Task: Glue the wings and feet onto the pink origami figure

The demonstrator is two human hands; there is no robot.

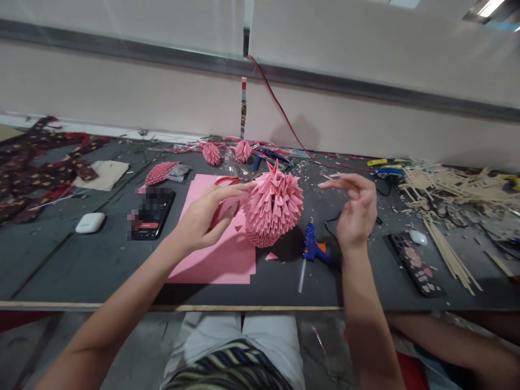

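A spiky pink origami ball made of folded paper pieces (274, 206) stands on the table in front of me. My left hand (211, 214) reaches to its left side, fingers stretched out and thumb apart, the fingertips at its upper edge. To the right of the ball, my right hand (353, 206) is raised in the air with loosely bent fingers, apart from the ball. Pink paper sheets (215, 265) lie under my left hand. A small pink paper triangle (271, 256) rests before the ball. Nearer my right hand lies a blue glue gun (311, 244) with a clear glue stick in it.
Red-handled scissors (226, 180) lie behind my left hand. Two small pink paper pieces, a left one (212, 154) and a right one (243, 151), stand farther back. A black phone (152, 214) and white earphone case (90, 222) lie left; wooden sticks (450, 254) and a patterned phone (416, 264) right.
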